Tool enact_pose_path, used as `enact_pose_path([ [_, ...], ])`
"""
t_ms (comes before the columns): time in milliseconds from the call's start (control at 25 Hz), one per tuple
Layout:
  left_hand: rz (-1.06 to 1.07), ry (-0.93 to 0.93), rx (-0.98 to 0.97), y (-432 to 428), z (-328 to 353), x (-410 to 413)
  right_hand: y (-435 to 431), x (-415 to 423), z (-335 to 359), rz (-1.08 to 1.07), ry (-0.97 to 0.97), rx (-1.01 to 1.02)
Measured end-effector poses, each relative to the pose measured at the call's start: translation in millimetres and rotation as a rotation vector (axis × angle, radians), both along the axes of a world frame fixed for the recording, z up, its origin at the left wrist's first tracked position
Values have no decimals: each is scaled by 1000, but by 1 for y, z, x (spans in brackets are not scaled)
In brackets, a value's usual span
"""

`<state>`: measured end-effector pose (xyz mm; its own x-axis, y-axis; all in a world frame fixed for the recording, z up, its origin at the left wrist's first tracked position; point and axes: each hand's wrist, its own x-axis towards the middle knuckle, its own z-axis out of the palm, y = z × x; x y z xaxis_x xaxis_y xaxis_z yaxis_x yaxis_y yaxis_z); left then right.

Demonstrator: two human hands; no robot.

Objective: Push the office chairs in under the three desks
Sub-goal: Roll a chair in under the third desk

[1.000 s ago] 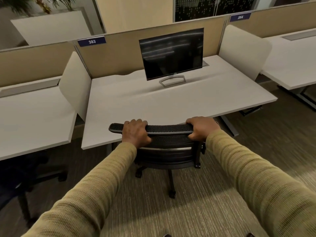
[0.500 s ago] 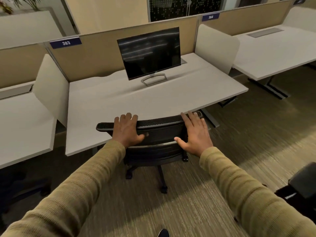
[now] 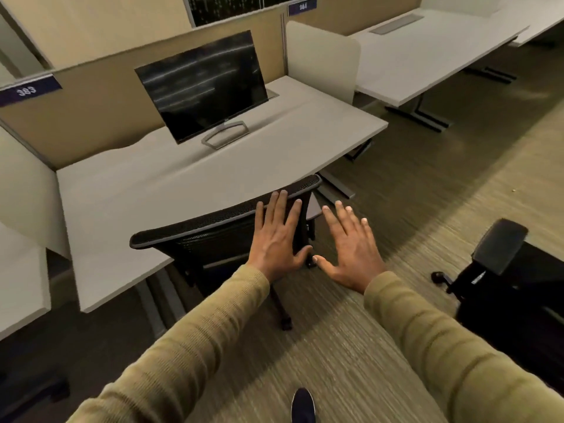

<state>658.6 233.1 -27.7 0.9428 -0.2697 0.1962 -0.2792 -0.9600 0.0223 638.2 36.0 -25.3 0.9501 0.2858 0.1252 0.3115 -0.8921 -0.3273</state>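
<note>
Neither hand is gripping anything right now: the left hand point(image 3: 279, 239) is spread flat with fingers splayed, in front of the right end of the chair point(image 3: 225, 236) backrest, maybe just touching it, can't really tell, and the right hand point(image 3: 351, 242) is wide open too, hovering over the carpet just beside that chair, off it completely. As for progress, this chair looks tucked in: its backrest sits right at the front edge of the middle desk point(image 3: 198, 181), the one with the monitor point(image 3: 203, 83), and the seat is hidden under the top. So I'd call that one done. What's left, as far as I can see: a second chair point(image 3: 500, 270) stands out on the carpet at the right, well apart from the right desk point(image 3: 427, 56), which has nothing pushed under it. The left desk point(image 3: 18, 288) is mostly cut off, with something dark on the floor below it, so no idea about that one. Roughly a third done, I'd guess.
</note>
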Motion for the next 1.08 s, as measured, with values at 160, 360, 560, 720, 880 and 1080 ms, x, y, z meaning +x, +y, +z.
enact_pose_path([
  [160,-42,25,-42,-46,-1,-17,-42,-35,13,-18,-6,-41],
  [360,-119,23,-78,-134,6,-60,-116,-101,30,7,-10,-77],
  [560,-165,1,-185,-240,10,-128,-211,-181,41,-5,-32,-115],
  [720,-229,4,-227,-316,14,-170,-281,-224,54,-13,-64,-162],
  [880,-286,4,-202,-380,22,-183,-348,-234,64,-64,-90,-212],
  [1080,-342,1,-200,-452,28,-166,-422,-233,56,-102,-82,-183],
])
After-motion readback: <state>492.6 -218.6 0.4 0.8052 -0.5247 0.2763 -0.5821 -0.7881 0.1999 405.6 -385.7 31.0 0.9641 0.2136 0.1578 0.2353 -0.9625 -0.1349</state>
